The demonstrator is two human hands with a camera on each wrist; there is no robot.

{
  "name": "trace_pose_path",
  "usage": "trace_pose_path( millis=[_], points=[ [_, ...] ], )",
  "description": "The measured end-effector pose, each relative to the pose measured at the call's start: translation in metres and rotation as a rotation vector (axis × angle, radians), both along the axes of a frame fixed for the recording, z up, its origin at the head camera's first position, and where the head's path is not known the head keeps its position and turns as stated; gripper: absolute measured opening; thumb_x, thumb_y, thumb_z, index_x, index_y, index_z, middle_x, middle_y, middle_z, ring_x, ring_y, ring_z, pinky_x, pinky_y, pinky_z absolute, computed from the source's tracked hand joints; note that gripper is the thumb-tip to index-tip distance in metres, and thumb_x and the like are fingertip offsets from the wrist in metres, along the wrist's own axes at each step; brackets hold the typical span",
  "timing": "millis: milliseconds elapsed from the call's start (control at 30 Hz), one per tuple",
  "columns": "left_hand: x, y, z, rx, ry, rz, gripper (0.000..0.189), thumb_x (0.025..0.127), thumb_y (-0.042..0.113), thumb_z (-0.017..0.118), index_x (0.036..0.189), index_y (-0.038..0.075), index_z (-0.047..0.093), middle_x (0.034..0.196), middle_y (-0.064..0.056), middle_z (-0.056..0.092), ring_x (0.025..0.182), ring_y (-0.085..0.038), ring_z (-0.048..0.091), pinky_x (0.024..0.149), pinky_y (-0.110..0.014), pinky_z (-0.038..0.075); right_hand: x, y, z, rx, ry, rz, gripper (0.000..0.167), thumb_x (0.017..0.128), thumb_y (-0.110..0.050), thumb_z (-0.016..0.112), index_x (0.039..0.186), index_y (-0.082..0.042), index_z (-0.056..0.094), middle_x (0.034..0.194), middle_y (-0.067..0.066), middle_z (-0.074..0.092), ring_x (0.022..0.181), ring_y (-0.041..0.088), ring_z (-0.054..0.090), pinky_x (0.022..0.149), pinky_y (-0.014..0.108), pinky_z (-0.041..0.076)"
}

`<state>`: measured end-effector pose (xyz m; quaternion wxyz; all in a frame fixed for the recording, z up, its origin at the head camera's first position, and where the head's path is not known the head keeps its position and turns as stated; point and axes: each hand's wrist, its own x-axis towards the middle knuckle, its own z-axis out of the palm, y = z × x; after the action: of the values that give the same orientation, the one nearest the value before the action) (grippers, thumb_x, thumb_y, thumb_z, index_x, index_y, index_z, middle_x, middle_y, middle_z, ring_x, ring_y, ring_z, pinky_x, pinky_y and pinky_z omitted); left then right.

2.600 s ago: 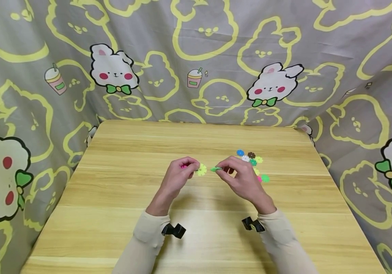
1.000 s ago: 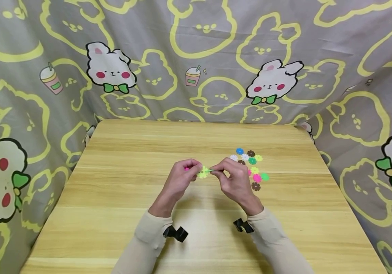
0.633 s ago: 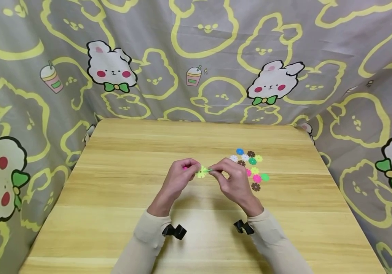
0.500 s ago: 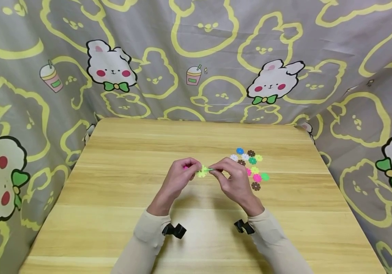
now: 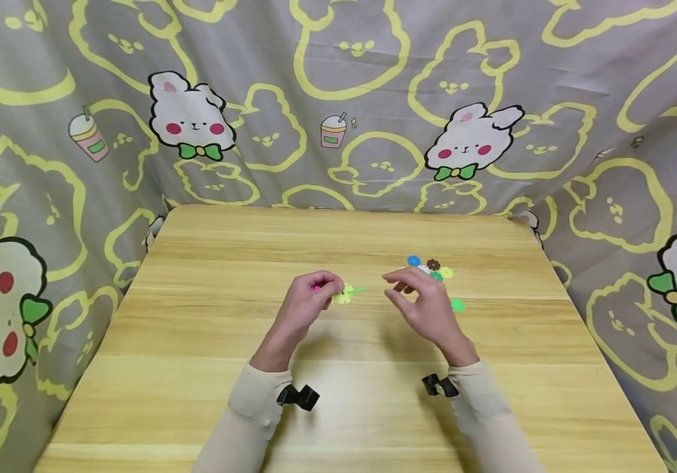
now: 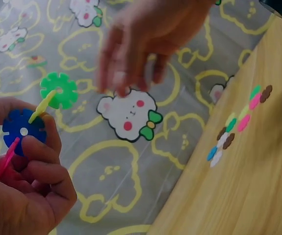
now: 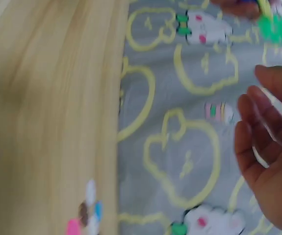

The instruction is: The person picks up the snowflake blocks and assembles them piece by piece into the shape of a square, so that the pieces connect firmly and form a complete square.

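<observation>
Four linked discs (image 6: 42, 106) sit in the left hand (image 5: 305, 299), which pinches the blue disc (image 6: 18, 122). Their long axis runs rightward, the green disc (image 6: 64, 93) ending short of the right hand (image 5: 427, 303), whose fingers are parted and hold nothing. That hand is nearer the loose discs (image 6: 231, 124), partly hidden behind it, right of the worktop's (image 5: 196, 341) middle, with wood showing out to its right and far edges.

held discs (image 6: 33, 126): blue, yellow, green, apparently pink (half-hidden) | curtain (image 5: 282, 56): grey, yellow outlines | table (image 5: 244, 253): tan wood-grain
</observation>
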<state>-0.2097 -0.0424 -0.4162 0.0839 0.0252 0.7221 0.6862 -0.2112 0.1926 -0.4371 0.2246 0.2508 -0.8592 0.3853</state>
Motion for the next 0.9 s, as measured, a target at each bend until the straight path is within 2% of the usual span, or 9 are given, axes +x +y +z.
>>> trace_pose_path(
  millis=[133, 233, 367, 467, 600, 733, 900],
  points=[
    [-0.001, -0.001, 0.001, -0.003, 0.006, 0.009, 0.012, 0.087, 0.012, 0.063, 0.089, 0.002, 0.07, 0.063, 0.002, 0.048, 0.057, -0.011, 0.041, 0.052, -0.021, 0.033, -0.006, 0.031, -0.009, 0.025, -0.2, -0.144, 0.017, 0.084, -0.008, 0.073, 0.101, -0.008, 0.073, 0.095, 0.004, 0.071, 0.078, 0.014, 0.065, 0.066, 0.026, 0.055],
    [-0.001, -0.001, 0.002, -0.001, 0.012, 0.002, 0.012, 0.087, 0.012, 0.063, 0.089, 0.002, 0.07, 0.063, 0.002, 0.048, 0.057, -0.011, 0.041, 0.053, -0.021, 0.033, -0.008, 0.051, -0.016, 0.078, -0.342, -0.244, 0.018, 0.088, -0.013, 0.07, 0.106, -0.01, 0.072, 0.098, 0.006, 0.071, 0.084, 0.019, 0.067, 0.071, 0.031, 0.055],
    [-0.001, -0.001, 0.002, -0.005, 0.014, -0.007, 0.012, 0.088, 0.012, 0.063, 0.09, 0.002, 0.07, 0.064, 0.002, 0.048, 0.058, -0.012, 0.041, 0.053, -0.021, 0.034, -0.01, 0.072, -0.028, 0.147, -0.485, -0.321, 0.023, 0.09, -0.016, 0.067, 0.111, -0.008, 0.07, 0.103, 0.011, 0.071, 0.09, 0.027, 0.067, 0.069, 0.035, 0.055],
    [-0.002, -0.001, 0.001, -0.008, 0.013, -0.007, 0.013, 0.088, 0.013, 0.063, 0.09, 0.002, 0.07, 0.064, 0.002, 0.048, 0.058, -0.012, 0.041, 0.053, -0.021, 0.033, -0.011, 0.083, -0.037, 0.178, -0.549, -0.365, 0.024, 0.091, -0.017, 0.065, 0.112, -0.009, 0.07, 0.103, 0.011, 0.071, 0.09, 0.028, 0.068, 0.067, 0.032, 0.054],
    [-0.003, -0.001, 0.0, -0.012, 0.016, -0.003, 0.014, 0.088, 0.013, 0.063, 0.091, 0.002, 0.07, 0.064, 0.003, 0.048, 0.058, -0.012, 0.041, 0.053, -0.02, 0.033, -0.011, 0.092, -0.046, 0.205, -0.587, -0.393, 0.024, 0.09, -0.018, 0.064, 0.111, -0.009, 0.07, 0.099, 0.009, 0.07, 0.087, 0.026, 0.069, 0.066, 0.029, 0.051],
    [-0.004, -0.001, 0.0, -0.013, 0.013, -0.007, 0.014, 0.088, 0.015, 0.064, 0.091, 0.003, 0.07, 0.064, 0.003, 0.048, 0.058, -0.012, 0.041, 0.053, -0.02, 0.034, -0.01, 0.096, -0.052, 0.244, -0.64, -0.379, 0.026, 0.09, -0.019, 0.065, 0.113, -0.008, 0.069, 0.097, 0.008, 0.07, 0.082, 0.021, 0.067, 0.065, 0.029, 0.05],
    [-0.003, 0.0, 0.0, -0.018, 0.01, -0.014, 0.014, 0.088, 0.016, 0.064, 0.09, 0.004, 0.07, 0.064, 0.002, 0.048, 0.058, -0.012, 0.041, 0.054, -0.021, 0.034, -0.007, 0.096, -0.059, 0.331, -0.695, -0.348, 0.027, 0.087, -0.025, 0.07, 0.108, -0.008, 0.07, 0.093, 0.005, 0.07, 0.079, 0.017, 0.062, 0.071, 0.033, 0.05]
  ],
)
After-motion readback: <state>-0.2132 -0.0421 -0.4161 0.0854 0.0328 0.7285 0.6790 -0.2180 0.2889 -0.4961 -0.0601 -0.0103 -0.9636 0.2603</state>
